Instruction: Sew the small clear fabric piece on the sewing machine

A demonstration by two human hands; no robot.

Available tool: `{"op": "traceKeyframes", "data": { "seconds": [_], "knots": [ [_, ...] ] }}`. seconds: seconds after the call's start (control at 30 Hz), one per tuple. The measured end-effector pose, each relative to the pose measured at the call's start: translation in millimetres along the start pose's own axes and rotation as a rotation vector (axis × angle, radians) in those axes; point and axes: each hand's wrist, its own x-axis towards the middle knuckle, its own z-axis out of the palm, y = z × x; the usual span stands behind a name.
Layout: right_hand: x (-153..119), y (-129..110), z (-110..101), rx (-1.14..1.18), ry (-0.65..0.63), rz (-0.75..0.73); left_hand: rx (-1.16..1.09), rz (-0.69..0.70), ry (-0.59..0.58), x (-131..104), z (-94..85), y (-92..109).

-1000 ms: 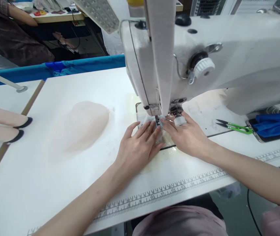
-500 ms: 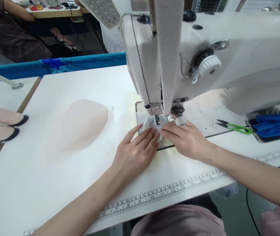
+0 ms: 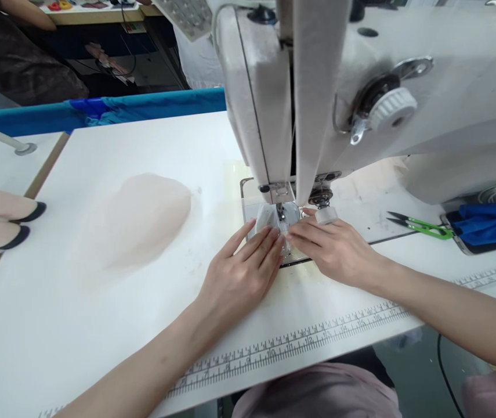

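Closest to the person is the white table, with a ruler strip printed along its near edge. Both bare arms reach over that strip.

The left hand lies flat, fingers a little spread, and presses down on a small see-through piece of fabric. The right hand lies flat just beside it, fingers close together, with its tips on the same piece. The fabric sits right at the fingertips of both hands, under the needle of the white sewing machine. A white thimble sits on 1 finger of the right hand.

Out past the right hand lie green snips and some blue cloth. Left of the left hand lies a pale pink pile of fabric.
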Motion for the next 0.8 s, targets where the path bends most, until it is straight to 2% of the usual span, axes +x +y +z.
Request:
{"op": "traceKeyframes", "data": {
  "seconds": [0.2,0.53,0.8],
  "knots": [
    [0,1,0,-0.015,0.021,-0.003,-0.009,-0.018,0.000,-3,2.5,-1],
    [1,6,4,-0.084,-0.022,0.019,-0.060,-0.051,-0.019,1,5.0,-7],
    [-4,6,4,-0.118,-0.022,0.028,-0.040,-0.064,-0.046,-1,-5.4,1]
  ]
}}
